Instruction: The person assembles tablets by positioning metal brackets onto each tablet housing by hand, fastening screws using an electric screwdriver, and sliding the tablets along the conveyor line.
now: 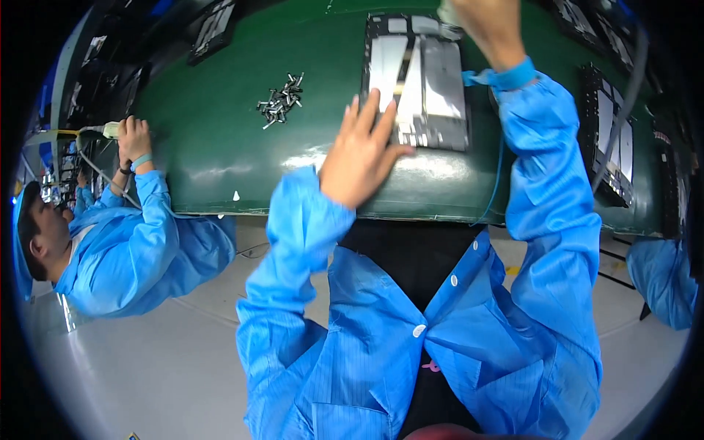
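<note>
A flat black rectangular device chassis (445, 130) with silver-white panels lies on the green tabletop in front of me. My left hand (361, 154) is open, its fingers spread over the chassis's lower left part. At the chassis's far right corner is my right hand (490, 26), closed and cut off by the upper edge of the view. It grips a pale, rounded tool (449, 20), blurred, whose kind I cannot make out. A blue band (515, 75) circles my right wrist, and a thin blue cord (500, 170) runs down beside the chassis.
A pile of small screws (281, 100) lies left of the chassis on the green table (213, 139). Similar chassis (612, 136) stand at the right, with a grey cable (636, 88) hanging across. A co-worker (125, 242) in blue works at the left, holding a pale tool (111, 130).
</note>
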`<move>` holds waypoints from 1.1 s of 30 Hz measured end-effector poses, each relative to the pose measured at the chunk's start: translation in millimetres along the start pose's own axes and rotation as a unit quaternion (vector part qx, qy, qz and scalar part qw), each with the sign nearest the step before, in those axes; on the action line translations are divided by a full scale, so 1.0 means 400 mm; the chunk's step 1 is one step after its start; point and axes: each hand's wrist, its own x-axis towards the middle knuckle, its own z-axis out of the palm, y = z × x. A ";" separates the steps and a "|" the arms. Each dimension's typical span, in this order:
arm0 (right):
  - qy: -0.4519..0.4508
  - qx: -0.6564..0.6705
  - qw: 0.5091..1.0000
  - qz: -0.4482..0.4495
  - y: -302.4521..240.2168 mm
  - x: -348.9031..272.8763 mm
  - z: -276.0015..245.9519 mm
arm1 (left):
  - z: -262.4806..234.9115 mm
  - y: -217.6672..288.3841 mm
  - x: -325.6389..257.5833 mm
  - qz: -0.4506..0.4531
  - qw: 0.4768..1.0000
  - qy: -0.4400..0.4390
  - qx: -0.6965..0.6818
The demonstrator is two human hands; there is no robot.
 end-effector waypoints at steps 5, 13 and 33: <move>0.056 -0.264 0.963 0.001 -0.027 -0.025 -0.217 | 0.077 -0.264 0.277 0.036 0.997 0.026 0.069; 0.151 -0.193 0.969 -0.044 -0.138 -0.094 -0.283 | 0.145 -0.507 0.600 -0.053 0.994 -0.081 0.058; 0.034 -0.213 0.976 0.008 -0.071 -0.114 -0.267 | -0.304 -0.460 0.023 -0.214 0.973 -0.083 -0.023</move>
